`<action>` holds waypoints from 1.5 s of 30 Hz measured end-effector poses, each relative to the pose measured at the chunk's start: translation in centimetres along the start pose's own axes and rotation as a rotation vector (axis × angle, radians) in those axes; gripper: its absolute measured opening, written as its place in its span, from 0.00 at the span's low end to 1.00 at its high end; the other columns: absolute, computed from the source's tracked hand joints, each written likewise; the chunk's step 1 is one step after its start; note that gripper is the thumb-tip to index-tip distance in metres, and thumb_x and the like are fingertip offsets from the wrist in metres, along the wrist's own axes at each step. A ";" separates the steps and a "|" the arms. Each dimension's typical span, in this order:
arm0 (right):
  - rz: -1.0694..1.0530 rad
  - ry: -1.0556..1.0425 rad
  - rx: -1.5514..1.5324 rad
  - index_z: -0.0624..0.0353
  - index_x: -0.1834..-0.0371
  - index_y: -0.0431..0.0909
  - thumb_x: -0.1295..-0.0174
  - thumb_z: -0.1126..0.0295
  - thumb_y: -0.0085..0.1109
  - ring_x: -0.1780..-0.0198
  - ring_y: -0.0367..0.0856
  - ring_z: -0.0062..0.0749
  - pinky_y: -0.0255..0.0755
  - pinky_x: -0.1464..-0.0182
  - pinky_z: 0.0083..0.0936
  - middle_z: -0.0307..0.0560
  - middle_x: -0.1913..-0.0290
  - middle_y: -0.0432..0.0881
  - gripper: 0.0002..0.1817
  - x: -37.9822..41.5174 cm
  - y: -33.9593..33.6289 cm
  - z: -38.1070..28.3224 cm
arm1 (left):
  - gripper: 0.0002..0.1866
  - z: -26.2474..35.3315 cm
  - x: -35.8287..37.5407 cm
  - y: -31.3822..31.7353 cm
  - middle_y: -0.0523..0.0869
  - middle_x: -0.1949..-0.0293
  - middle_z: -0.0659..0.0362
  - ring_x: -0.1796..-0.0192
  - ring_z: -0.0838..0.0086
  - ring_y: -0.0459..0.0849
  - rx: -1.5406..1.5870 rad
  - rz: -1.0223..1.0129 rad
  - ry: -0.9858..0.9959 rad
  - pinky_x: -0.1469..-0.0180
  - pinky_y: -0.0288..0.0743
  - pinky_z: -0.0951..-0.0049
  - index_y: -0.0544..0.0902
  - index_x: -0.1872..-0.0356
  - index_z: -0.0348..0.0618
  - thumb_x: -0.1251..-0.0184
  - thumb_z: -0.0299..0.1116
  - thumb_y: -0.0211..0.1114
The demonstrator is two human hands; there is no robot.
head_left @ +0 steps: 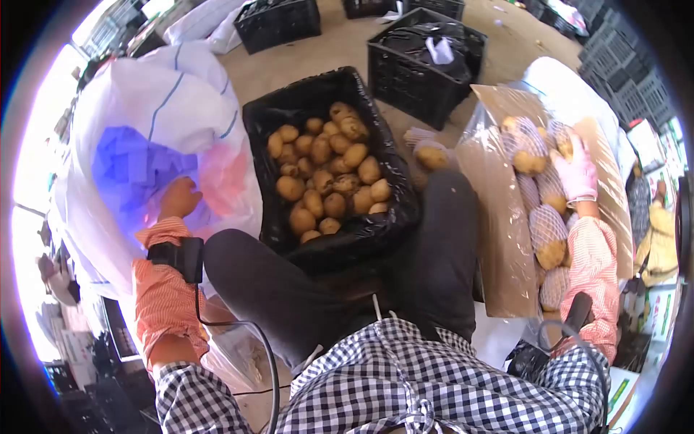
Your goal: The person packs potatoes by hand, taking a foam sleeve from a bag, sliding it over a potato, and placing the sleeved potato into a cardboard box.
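Observation:
My left hand (181, 197) is bare and reaches into the mouth of a big white sack (173, 94). Its fingers look curled in against a heap of blue-violet pieces (137, 163); what they hold, if anything, is hidden. A pinkish patch (223, 173) lies beside the heap. My right hand (577, 172), in a pale pink glove, is inside a cardboard box (499, 267) lined with clear plastic. Its fingers close over a potato (562, 141) in a white foam net. Several other netted potatoes (547, 235) lie in rows below and left of that hand.
Between my knees and the sacks stands a black-lined crate (264, 116) of loose potatoes (332, 170). A netted potato (431, 155) lies between crate and box. Black crates (426, 65) stand farther back. Cables (267, 354) run from both my wrists.

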State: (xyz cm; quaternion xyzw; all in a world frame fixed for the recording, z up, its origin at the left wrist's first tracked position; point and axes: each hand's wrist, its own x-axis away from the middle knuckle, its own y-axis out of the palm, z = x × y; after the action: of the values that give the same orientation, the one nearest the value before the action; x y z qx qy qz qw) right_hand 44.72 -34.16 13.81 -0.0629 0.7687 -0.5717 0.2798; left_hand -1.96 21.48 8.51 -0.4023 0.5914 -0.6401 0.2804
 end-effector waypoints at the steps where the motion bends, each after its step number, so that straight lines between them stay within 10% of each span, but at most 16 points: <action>1: 0.033 -0.225 -0.150 0.55 0.42 0.71 0.49 0.66 0.61 0.42 0.73 0.47 0.67 0.41 0.34 0.55 0.44 0.75 0.27 -0.6 1.6 -1.6 | 0.25 -1.7 0.2 2.0 0.78 0.50 0.49 0.51 0.55 0.81 -0.130 0.217 0.091 0.55 0.77 0.57 0.77 0.50 0.46 0.51 0.40 0.69; 5: -0.497 -0.440 -0.536 0.59 0.48 0.76 0.47 0.70 0.59 0.51 0.80 0.36 0.72 0.47 0.26 0.53 0.52 0.80 0.21 0.0 6.0 -17.8 | 0.34 -3.5 0.1 5.7 0.69 0.42 0.50 0.45 0.53 0.77 -0.094 -0.189 -0.006 0.51 0.75 0.53 0.69 0.40 0.51 0.52 0.40 0.69; 13: -1.453 -1.164 0.575 0.54 0.53 0.81 0.49 0.57 0.57 0.50 0.79 0.37 0.73 0.55 0.33 0.49 0.51 0.81 0.21 5.8 25.8 -33.4 | 0.28 -4.6 -0.8 8.8 0.73 0.50 0.54 0.51 0.56 0.78 -0.052 0.255 0.021 0.56 0.76 0.57 0.73 0.43 0.54 0.50 0.31 0.65; 15: -1.010 -1.100 0.791 0.50 0.54 0.82 0.50 0.55 0.61 0.47 0.76 0.35 0.69 0.54 0.33 0.44 0.49 0.80 0.21 8.9 28.6 -32.8 | 0.27 -5.6 -1.3 9.4 0.73 0.51 0.54 0.51 0.56 0.78 -0.034 0.293 0.067 0.56 0.76 0.57 0.74 0.43 0.54 0.50 0.31 0.63; 20: -0.964 -1.083 0.679 0.50 0.56 0.82 0.52 0.60 0.64 0.49 0.74 0.36 0.66 0.56 0.32 0.43 0.56 0.79 0.18 9.1 30.7 -31.7 | 0.24 -7.7 -2.0 9.7 0.77 0.52 0.48 0.50 0.51 0.77 0.095 0.415 0.308 0.51 0.73 0.58 0.75 0.46 0.42 0.49 0.31 0.62; 21: -0.964 -0.792 0.438 0.52 0.57 0.82 0.50 0.63 0.61 0.51 0.74 0.37 0.64 0.58 0.31 0.42 0.57 0.78 0.16 9.3 31.9 -31.2 | 0.23 -7.5 -2.3 9.4 0.77 0.52 0.48 0.50 0.51 0.77 0.119 0.394 0.352 0.51 0.73 0.58 0.76 0.48 0.41 0.49 0.31 0.62; 27: -0.675 -0.968 0.486 0.54 0.63 0.80 0.43 0.72 0.49 0.53 0.74 0.39 0.70 0.55 0.30 0.48 0.58 0.75 0.10 10.5 30.5 -30.2 | 0.18 -6.0 -3.8 9.7 0.78 0.54 0.51 0.52 0.53 0.78 -0.061 0.543 0.285 0.53 0.73 0.59 0.79 0.54 0.41 0.49 0.31 0.61; 29: -0.652 -0.233 -0.097 0.56 0.64 0.77 0.43 0.73 0.47 0.53 0.72 0.41 0.67 0.50 0.30 0.50 0.58 0.75 0.08 12.5 34.7 -29.8 | 0.16 -6.2 -4.1 9.5 0.79 0.55 0.52 0.53 0.54 0.78 -0.088 0.542 0.262 0.53 0.73 0.60 0.79 0.55 0.41 0.47 0.30 0.60; 30: -0.667 -0.181 -0.169 0.59 0.64 0.76 0.44 0.73 0.47 0.53 0.71 0.41 0.62 0.46 0.29 0.50 0.58 0.75 0.08 12.5 35.0 -29.9 | 0.15 -6.1 -3.8 9.0 0.79 0.56 0.53 0.54 0.56 0.78 -0.112 0.524 0.245 0.54 0.73 0.61 0.79 0.56 0.41 0.45 0.30 0.60; 34: -0.491 -0.743 0.303 0.57 0.65 0.79 0.47 0.71 0.51 0.53 0.71 0.38 0.59 0.45 0.30 0.47 0.61 0.75 0.09 11.9 33.7 -29.8 | 0.10 -5.7 -1.9 6.3 0.81 0.60 0.53 0.59 0.59 0.79 0.019 0.644 0.233 0.58 0.73 0.61 0.79 0.57 0.41 0.37 0.29 0.56; 40: -0.648 -0.905 0.480 0.57 0.58 0.80 0.45 0.67 0.52 0.49 0.70 0.39 0.55 0.41 0.36 0.46 0.57 0.76 0.14 9.9 27.8 -32.8 | 0.10 -2.9 3.8 0.8 0.81 0.67 0.55 0.77 0.72 0.78 0.387 0.663 0.013 0.73 0.71 0.74 0.76 0.55 0.38 0.32 0.32 0.55; 42: -0.382 -1.104 0.578 0.59 0.50 0.77 0.43 0.65 0.51 0.44 0.68 0.41 0.54 0.38 0.37 0.47 0.53 0.76 0.19 11.6 31.1 -29.9 | 0.09 -1.7 5.8 -0.3 0.81 0.69 0.57 0.79 0.76 0.77 0.490 0.597 -0.076 0.75 0.70 0.76 0.76 0.55 0.37 0.32 0.31 0.55; 45: -0.673 -0.575 0.237 0.61 0.48 0.74 0.42 0.67 0.49 0.36 0.62 0.45 0.52 0.34 0.32 0.51 0.47 0.75 0.19 13.8 39.1 -29.0 | 0.08 0.2 8.2 -0.5 0.80 0.69 0.58 0.80 0.81 0.74 0.795 0.758 -0.080 0.76 0.69 0.80 0.75 0.56 0.36 0.33 0.28 0.56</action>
State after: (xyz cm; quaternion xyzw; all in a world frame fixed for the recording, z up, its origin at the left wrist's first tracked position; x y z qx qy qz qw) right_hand 27.32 -2.24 -21.36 -0.4327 0.5260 -0.6741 0.2858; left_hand -5.96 14.59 10.46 -0.0482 0.3965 -0.6525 0.6440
